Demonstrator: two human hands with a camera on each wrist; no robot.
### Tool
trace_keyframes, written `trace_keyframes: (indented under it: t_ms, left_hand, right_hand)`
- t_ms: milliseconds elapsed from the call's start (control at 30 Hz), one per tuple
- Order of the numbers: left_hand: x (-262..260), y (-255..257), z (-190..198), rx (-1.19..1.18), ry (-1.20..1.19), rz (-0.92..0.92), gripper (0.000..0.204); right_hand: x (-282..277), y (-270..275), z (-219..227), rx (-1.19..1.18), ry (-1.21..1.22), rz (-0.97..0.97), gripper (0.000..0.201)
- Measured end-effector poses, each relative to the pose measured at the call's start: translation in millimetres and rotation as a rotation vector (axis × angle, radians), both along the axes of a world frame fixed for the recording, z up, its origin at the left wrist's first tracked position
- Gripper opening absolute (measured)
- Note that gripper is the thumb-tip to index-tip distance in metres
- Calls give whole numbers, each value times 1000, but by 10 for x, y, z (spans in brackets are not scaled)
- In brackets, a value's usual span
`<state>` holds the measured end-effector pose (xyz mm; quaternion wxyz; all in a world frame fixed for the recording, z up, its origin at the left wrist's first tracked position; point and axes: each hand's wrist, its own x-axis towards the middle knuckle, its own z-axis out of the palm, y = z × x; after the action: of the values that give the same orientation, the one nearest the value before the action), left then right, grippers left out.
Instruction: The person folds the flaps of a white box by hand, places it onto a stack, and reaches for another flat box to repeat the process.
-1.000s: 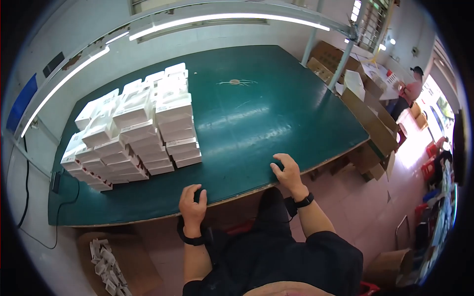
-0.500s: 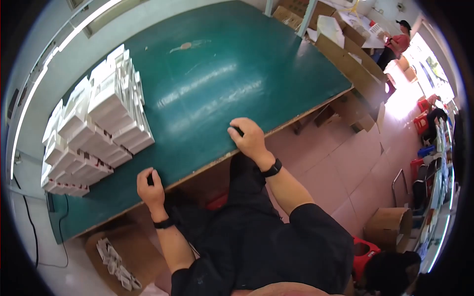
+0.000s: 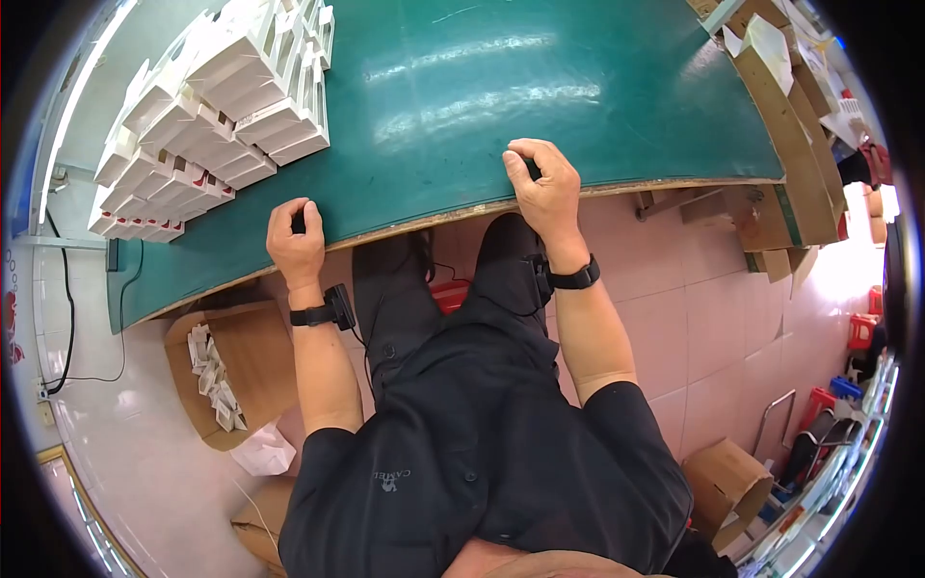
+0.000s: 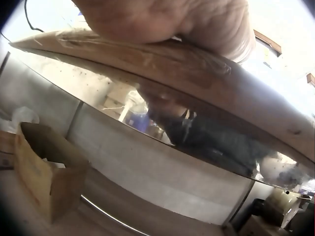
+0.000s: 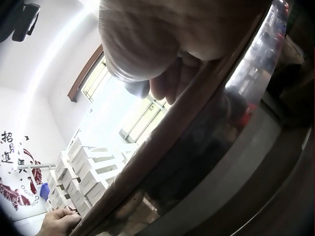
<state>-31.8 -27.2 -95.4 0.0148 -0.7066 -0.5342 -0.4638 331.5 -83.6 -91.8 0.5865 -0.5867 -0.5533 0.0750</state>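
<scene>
In the head view my left hand rests at the front edge of the green table, its fingers loosely curled around nothing. Farther right along the same edge lies my right hand, thumb and fingers bent with a gap between them, also empty. Stacked white boxes stand on the table beyond the left hand. The left wrist view shows the heel of the left hand over the table's edge. Above that edge in the right wrist view are the right palm and some fingers.
Below the table at left, a cardboard box holds small white pieces. Large cardboard cartons line the table's right end. Another carton sits on the floor at lower right. A black cable hangs at left.
The head view has swung and tipped down, showing more of the lap and floor. Both hands stay by the table's front edge, empty, with fingers loosely curled.
</scene>
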Motion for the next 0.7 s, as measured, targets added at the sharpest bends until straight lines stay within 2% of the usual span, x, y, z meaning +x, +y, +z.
trace_keyframes:
  t_ms: [333, 467, 533, 600, 633, 700]
  left_hand:
    - [57, -7, -8, -20, 39, 11, 12]
    - [173, -30, 96, -133, 36, 15, 19]
    - [407, -33, 179, -251, 59, -87, 32]
    - [617, -1, 162, -307, 178, -196, 47]
    - [748, 29, 183, -303, 183, -202, 47]
    - [1037, 58, 321, -495, 351, -237, 67]
  right_hand:
    - [72, -15, 22, -22, 70, 36, 10]
    - [94, -20, 87, -45, 115, 81, 8]
    - [134, -30, 130, -64, 147, 120, 9]
    - [197, -46, 174, -96, 160, 153, 11]
    - [225, -62, 194, -124, 167, 168, 12]
    - [297, -57, 219, -164, 286, 252, 12]
